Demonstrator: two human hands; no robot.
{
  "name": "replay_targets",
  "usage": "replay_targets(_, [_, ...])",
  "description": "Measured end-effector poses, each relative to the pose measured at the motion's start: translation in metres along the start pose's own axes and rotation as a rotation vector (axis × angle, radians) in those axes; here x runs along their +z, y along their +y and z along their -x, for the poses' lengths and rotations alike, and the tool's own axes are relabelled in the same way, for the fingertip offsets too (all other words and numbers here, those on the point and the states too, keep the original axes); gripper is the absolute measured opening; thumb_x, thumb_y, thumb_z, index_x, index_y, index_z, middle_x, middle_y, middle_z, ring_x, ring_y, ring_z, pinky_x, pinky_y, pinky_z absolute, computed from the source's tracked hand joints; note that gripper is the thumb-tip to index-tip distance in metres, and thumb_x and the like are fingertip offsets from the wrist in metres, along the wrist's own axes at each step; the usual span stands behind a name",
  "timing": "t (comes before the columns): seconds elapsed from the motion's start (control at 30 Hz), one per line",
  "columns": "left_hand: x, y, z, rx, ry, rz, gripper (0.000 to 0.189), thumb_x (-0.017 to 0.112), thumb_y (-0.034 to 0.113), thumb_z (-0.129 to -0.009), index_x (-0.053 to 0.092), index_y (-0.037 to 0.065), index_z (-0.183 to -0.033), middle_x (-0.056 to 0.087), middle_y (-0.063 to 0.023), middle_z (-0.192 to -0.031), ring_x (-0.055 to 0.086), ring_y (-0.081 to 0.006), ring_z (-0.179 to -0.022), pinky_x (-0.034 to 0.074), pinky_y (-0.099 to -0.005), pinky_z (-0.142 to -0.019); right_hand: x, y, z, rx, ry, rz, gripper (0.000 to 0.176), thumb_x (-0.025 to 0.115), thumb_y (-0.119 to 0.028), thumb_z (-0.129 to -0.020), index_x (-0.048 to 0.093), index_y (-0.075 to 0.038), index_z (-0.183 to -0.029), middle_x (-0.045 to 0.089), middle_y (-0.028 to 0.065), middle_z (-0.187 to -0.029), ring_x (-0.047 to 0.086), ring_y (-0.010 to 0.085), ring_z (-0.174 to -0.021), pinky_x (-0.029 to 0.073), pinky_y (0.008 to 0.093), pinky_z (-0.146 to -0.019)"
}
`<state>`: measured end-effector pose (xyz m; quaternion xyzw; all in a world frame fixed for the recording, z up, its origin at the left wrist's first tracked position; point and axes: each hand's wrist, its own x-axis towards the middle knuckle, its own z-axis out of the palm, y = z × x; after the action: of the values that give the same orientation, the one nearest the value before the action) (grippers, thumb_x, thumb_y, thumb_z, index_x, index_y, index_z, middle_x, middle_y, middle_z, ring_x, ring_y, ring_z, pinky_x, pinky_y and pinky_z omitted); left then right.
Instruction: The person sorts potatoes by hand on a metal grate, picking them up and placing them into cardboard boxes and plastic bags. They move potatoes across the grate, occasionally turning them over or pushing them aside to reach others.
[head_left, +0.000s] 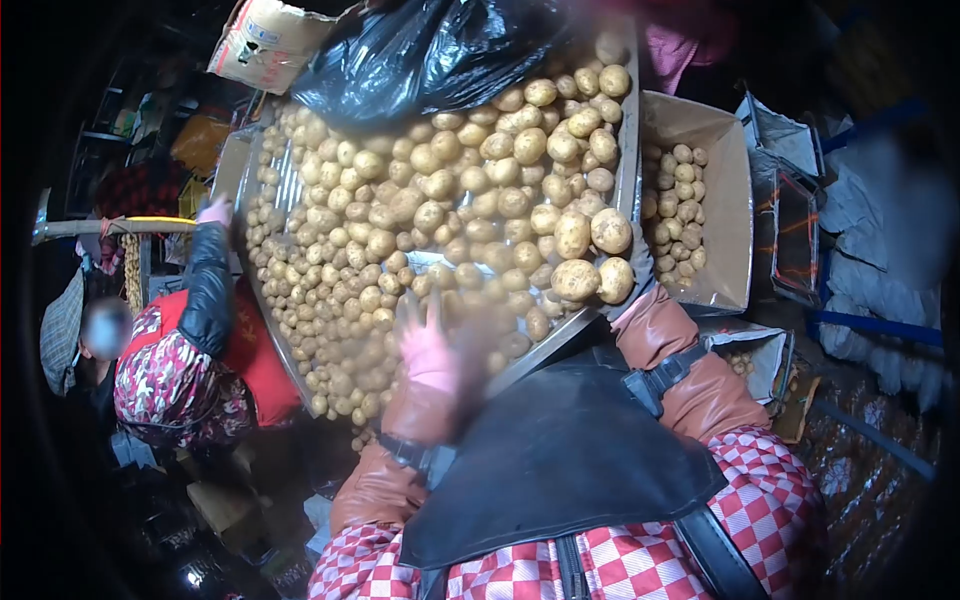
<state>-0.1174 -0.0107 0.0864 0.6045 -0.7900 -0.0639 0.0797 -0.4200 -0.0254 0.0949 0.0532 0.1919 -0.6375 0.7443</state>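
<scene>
Over a slatted sorting table heaped with potatoes, my left hand reaches out in a pink and grey glove. Its fingers are stretched and apart, lying over the smaller potatoes, and part of it is smeared by motion. At the table's near right corner my right hand, in a dark glove, curves around the side and underside of a cluster of large potatoes. Most of its fingers are hidden behind them.
A cardboard box holding potatoes stands against the table's right side. Across the far end lies a black plastic bag, beside a carton. To the left, a co-worker has a gloved hand at the table edge. A smaller box sits lower right.
</scene>
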Motion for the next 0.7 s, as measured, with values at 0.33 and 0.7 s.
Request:
replay_targets(0.33, [-0.014, -0.002, -0.039, -0.396, -0.538, 0.822, 0.064, 0.064, 0.014, -0.091, 0.040, 0.013, -0.150, 0.057, -0.0154, -0.130, 0.057, -0.0267, -0.117, 0.050, -0.0357, -0.096, -0.050, -0.092, 0.017, -0.429, -0.016, 0.285, 0.032, 0.067, -0.015, -0.084, 0.054, -0.007, -0.112, 0.055, 0.0126, -0.102, 0.056, 0.0279, -0.080, 0.051, 0.0431, -0.069])
replay_targets(0.7, [-0.066, 0.028, -0.045, -0.941, -0.212, 1.120, 0.048, 0.058, 0.022, -0.093, 0.051, 0.010, -0.139, 0.064, -0.0140, -0.118, 0.064, -0.0240, -0.097, 0.053, -0.0367, -0.084, -0.140, -0.107, 0.041, -0.306, 0.263, 0.278, 0.060, 0.043, -0.042, -0.103, 0.035, -0.005, -0.150, 0.049, 0.0173, -0.145, 0.054, 0.0276, -0.127, 0.055, 0.0410, -0.091])
